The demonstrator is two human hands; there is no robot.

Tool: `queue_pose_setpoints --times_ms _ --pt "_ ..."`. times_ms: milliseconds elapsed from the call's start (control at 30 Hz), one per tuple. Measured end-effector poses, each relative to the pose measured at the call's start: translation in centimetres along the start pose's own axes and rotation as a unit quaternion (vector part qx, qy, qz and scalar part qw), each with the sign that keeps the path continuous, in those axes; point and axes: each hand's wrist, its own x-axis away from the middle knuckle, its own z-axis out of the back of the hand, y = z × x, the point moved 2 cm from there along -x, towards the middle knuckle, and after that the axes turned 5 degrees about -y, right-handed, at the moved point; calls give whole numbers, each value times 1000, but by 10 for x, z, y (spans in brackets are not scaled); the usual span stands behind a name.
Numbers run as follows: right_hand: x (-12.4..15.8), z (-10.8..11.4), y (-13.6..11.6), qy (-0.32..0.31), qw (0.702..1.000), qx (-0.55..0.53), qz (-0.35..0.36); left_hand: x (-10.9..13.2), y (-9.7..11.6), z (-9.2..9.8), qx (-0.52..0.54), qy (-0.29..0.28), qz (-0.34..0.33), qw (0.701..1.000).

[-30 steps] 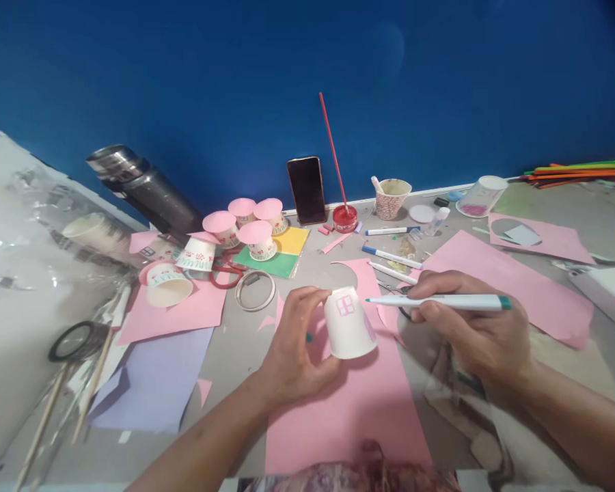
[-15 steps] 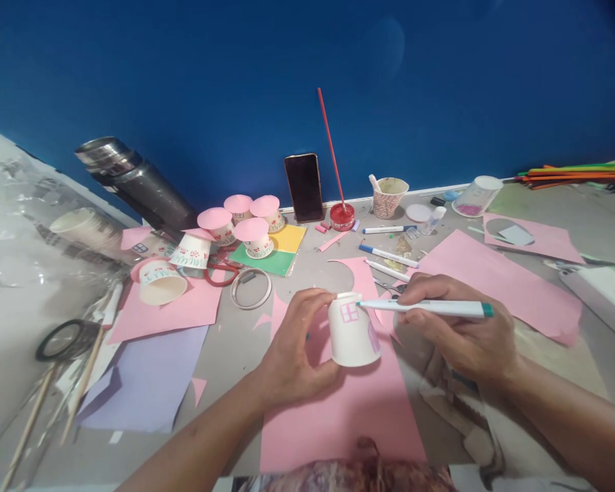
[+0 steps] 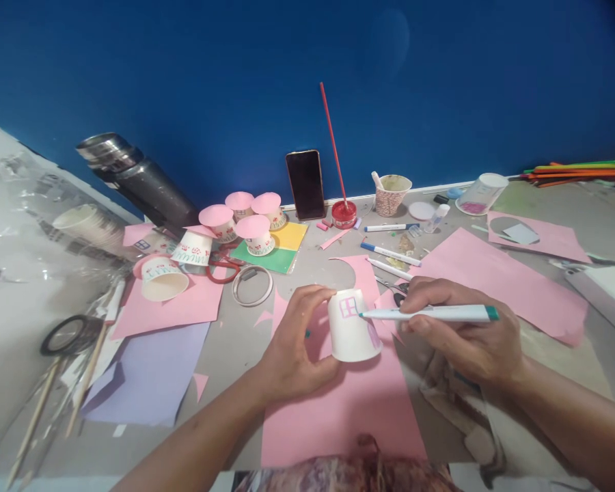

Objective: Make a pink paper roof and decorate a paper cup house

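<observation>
My left hand (image 3: 294,342) grips a white paper cup (image 3: 349,328), held upside down and tilted over a pink paper sheet (image 3: 343,410). A small pink window is drawn on the cup's side. My right hand (image 3: 461,328) holds a white marker with a green end (image 3: 433,313), lying nearly level, and its tip touches the cup right beside the window.
Several small decorated cups with pink tops (image 3: 246,222) stand at the back left near a steel flask (image 3: 138,181). A phone (image 3: 306,184) leans on the blue wall beside a red pot with a stick (image 3: 344,213). Markers (image 3: 389,254), pink sheets (image 3: 497,280), a tape ring (image 3: 252,285) and a lilac sheet (image 3: 148,372) lie around.
The marker tip has moved left from open air onto the cup's side beside the pink window. The cup has stayed in my left hand, shifting only slightly.
</observation>
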Motion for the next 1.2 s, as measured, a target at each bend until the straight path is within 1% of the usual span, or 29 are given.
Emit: queue_pose_setpoints --times_ms 167,367,500,767,933,1200 --pt "3 0 4 25 1000 17 4 0 0 0 -3 -6 0 1000" --pt "-2 -5 0 1 999 -8 33 0 2 -4 -23 -15 -19 999" --pt "-4 -7 -2 -12 1000 1 29 0 3 -5 -30 -14 -25 999" --pt "-4 -8 -1 -15 999 18 48 0 3 -6 -30 -15 -23 999" --pt "-4 -9 -1 -21 996 23 80 2 3 -7 -29 -13 -25 999" --pt "-4 -6 0 -20 997 7 68 1 2 -7 -24 -17 -19 999"
